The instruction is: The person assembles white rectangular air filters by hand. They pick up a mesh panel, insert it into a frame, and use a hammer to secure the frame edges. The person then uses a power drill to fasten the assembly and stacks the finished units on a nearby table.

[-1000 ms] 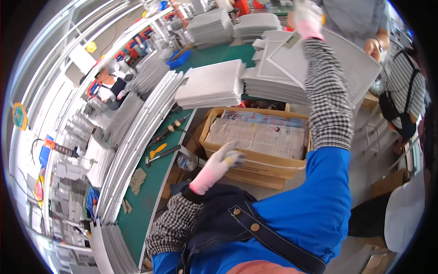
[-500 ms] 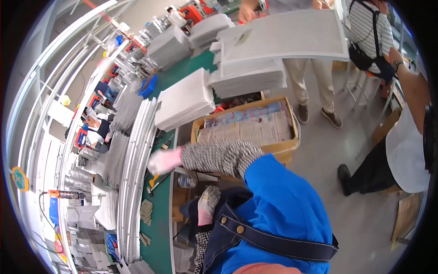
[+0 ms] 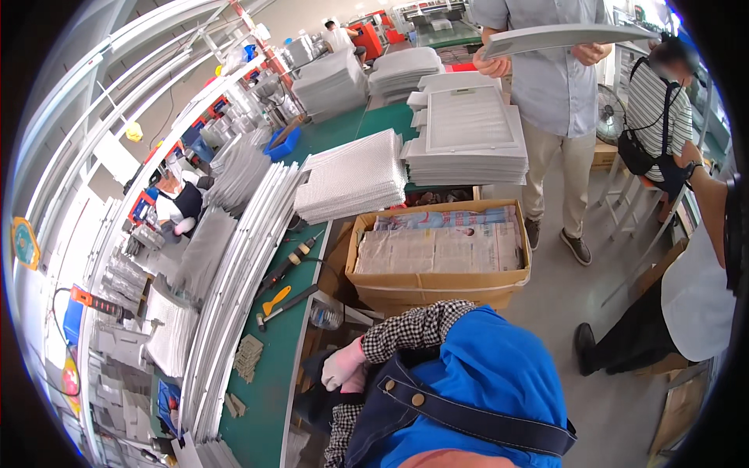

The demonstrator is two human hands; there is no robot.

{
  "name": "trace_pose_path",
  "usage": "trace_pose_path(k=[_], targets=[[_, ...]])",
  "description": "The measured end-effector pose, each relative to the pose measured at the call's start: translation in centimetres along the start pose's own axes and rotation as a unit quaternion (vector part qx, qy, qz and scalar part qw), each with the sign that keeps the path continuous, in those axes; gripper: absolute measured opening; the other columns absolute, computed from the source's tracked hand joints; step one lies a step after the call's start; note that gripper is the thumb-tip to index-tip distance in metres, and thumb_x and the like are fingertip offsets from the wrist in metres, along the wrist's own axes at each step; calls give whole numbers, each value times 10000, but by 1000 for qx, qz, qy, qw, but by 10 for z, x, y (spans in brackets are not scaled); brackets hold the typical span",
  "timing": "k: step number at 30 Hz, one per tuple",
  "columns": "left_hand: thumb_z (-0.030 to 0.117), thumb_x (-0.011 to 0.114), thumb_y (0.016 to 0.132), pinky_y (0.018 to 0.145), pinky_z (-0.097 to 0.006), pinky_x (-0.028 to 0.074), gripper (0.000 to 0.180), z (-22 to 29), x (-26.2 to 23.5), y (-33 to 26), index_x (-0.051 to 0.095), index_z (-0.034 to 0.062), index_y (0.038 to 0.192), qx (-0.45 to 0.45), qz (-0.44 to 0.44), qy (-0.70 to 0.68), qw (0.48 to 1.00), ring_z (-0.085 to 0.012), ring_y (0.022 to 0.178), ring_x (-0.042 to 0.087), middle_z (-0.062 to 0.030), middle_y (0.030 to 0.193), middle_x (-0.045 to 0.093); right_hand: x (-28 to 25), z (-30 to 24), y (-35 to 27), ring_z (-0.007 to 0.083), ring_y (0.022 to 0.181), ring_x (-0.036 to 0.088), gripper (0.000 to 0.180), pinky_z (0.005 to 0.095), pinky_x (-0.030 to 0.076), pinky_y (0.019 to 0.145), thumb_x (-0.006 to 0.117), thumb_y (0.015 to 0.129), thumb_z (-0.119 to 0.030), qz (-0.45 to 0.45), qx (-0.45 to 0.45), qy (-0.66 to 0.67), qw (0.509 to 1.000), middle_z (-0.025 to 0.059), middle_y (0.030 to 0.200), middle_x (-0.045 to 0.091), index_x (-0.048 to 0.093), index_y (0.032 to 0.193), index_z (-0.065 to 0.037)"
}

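My right hand (image 3: 342,366), in a white and pink glove, rests at my lap, on top of my left hand. Its fingers are curled closed, and I cannot make out what is in them. Of my left hand (image 3: 355,381) only a pink part of the glove shows; its fingers are hidden. On the green bench (image 3: 269,360) just left of them lie a hammer (image 3: 287,306), a yellow scraper (image 3: 276,299) and a corded power screwdriver (image 3: 287,265). A clear plastic bottle (image 3: 325,316) stands just beyond my hands, below the bench edge.
A cardboard box (image 3: 437,281) of folded newspapers stands ahead. Stacks of mesh panels (image 3: 351,175) and framed panels (image 3: 468,152) stand behind it. Long metal strips (image 3: 226,304) line the bench's left. Across, a person in grey holds a flat panel (image 3: 569,39). Others are at right.
My right hand has moved from above the bench tools back to my lap, over my left hand. The person across has lifted the panel and tipped it edge-on. My view has shifted.
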State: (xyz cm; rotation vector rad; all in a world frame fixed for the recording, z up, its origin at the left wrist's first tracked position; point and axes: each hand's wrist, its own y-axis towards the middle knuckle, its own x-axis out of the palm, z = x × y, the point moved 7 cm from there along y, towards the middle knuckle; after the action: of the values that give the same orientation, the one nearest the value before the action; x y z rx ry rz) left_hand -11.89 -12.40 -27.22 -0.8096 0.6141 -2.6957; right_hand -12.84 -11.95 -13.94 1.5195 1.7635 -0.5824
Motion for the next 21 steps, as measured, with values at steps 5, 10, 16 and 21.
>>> trace_pose_path(k=[5,10,16,21], targets=[[219,452,1050,927,-354,533,409,15,-5,-4,491,-16,1381,6,-3,24,1000,-251,1077,655,-157,1236,638,8,12,15,380,921,658,366,469,490,819,553,911,-335,6,2,35,999,212,958,702,706,964,-7],[224,449,1054,911,-345,537,409,28,11,-7,492,-20,1379,12,-28,73,997,-245,1059,662,-157,1216,646,23,29,25,373,922,661,340,454,502,826,563,896,-304,-8,-48,-13,999,215,945,702,712,963,-6],[229,446,1059,892,-334,541,409,55,7,-38,493,-25,1376,56,-17,106,993,-237,1039,671,-157,1192,656,-34,-3,35,348,1047,645,356,435,511,892,580,890,-297,-43,-4,34,999,185,1068,703,703,1103,-39],[268,458,1062,883,-340,544,432,61,-44,-56,487,-18,1384,79,81,40,993,-246,1022,679,-198,1195,658,-170,23,52,327,1029,642,296,427,506,927,560,921,-301,175,-30,-2,984,139,1064,685,680,1055,-66]])
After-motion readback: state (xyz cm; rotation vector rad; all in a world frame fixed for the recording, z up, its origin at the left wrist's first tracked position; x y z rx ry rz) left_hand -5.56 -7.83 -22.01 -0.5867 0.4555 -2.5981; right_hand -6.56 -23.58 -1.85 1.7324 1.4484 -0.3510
